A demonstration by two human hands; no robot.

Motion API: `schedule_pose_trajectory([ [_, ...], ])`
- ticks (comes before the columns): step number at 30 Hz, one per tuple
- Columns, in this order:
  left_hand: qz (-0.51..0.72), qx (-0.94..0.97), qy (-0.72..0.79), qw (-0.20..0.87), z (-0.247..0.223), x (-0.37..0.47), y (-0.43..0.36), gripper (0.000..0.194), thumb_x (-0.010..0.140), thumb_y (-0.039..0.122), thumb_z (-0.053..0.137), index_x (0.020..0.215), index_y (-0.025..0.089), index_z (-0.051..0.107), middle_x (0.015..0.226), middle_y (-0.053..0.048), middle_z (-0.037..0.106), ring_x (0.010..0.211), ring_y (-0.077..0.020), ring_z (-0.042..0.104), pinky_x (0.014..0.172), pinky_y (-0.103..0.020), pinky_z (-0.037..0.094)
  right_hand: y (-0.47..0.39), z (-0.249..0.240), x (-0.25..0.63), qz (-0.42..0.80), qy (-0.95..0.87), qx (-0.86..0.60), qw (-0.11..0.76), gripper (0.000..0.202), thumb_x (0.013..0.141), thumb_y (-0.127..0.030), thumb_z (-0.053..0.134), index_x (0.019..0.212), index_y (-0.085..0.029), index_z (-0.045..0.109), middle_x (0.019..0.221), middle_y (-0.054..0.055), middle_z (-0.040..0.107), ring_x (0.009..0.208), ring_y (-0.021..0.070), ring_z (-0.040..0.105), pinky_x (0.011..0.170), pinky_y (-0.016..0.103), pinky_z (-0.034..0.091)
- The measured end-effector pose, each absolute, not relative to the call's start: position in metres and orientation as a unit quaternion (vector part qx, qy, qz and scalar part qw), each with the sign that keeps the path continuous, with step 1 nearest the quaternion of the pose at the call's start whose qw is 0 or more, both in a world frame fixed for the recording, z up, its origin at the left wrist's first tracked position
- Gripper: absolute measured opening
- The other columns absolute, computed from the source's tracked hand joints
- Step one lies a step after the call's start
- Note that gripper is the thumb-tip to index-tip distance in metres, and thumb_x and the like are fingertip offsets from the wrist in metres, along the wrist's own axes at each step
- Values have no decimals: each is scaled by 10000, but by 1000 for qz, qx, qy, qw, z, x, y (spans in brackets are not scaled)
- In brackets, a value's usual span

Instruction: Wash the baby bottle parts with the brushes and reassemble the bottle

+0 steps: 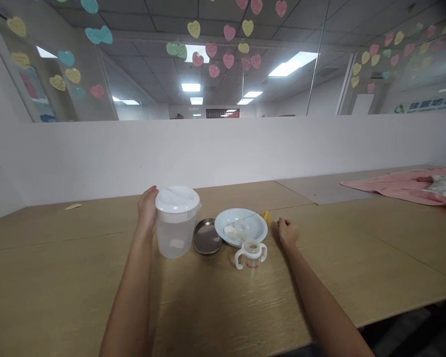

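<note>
Centrally on a wood-toned tabletop (215, 317), a translucent plastic tub (174, 238) with a white lid (177, 199) stands upright, the left hand (147, 213) at its left side near the rim. Those fingers look held together, but whether they press on the tub cannot be told. The right hand (288, 232) rests on the table, fingers curled inward; whether they pinch anything is hidden. Between the hands are a shallow metal dish (207, 243), a pale bowl (260, 233) holding whitish and clear pieces, and, just in front of the bowl, a clear cup (251, 260) with two white handles. Something yellow (266, 217) sits behind the bowl's right edge. Crowding is the likely risk: a shove of the tub to the right could push the dish into the bowl, and a careless sweep of the right forearm could topple the uncapped cup. Red script on the cup is too blurred to read, and a pale patch on the tub shows no legible words. On the glass above, heart-shaped notes (229, 32) carry unreadable writing; a sign (433, 103) at right bears large Chinese characters, partly cut off.
</note>
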State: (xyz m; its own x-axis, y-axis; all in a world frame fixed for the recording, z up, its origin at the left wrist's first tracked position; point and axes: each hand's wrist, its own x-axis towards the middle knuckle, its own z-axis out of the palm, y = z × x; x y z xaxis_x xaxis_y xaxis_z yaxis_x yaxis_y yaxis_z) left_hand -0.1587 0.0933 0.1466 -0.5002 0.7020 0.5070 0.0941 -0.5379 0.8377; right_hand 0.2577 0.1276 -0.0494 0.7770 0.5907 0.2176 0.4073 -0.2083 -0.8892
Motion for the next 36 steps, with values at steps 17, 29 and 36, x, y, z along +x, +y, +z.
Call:
schedule_pose_trajectory([
  [17,667,633,394,-11,125,-59,65,287,866,305,497,1039,186,693,968,-56,719,913,-187,645,857,-320,483,120,-39,250,60,-337,-748,569,418,752,-432,401,617,-150,679,592,121,664,522,209,555,507,284,337],
  [29,684,616,386,-63,138,-68,60,257,855,271,500,974,180,708,946,-52,725,891,-184,653,847,-318,486,16,5,177,-159,-651,-412,618,218,868,-318,441,915,-181,604,870,86,654,835,216,597,778,373,442],
  [36,718,591,367,37,155,-63,42,241,819,295,550,953,183,716,948,-50,718,903,-184,651,864,-315,486,11,-5,148,-127,-724,-418,534,454,833,-410,490,1210,-159,477,1035,121,619,967,255,565,854,420,434],
])
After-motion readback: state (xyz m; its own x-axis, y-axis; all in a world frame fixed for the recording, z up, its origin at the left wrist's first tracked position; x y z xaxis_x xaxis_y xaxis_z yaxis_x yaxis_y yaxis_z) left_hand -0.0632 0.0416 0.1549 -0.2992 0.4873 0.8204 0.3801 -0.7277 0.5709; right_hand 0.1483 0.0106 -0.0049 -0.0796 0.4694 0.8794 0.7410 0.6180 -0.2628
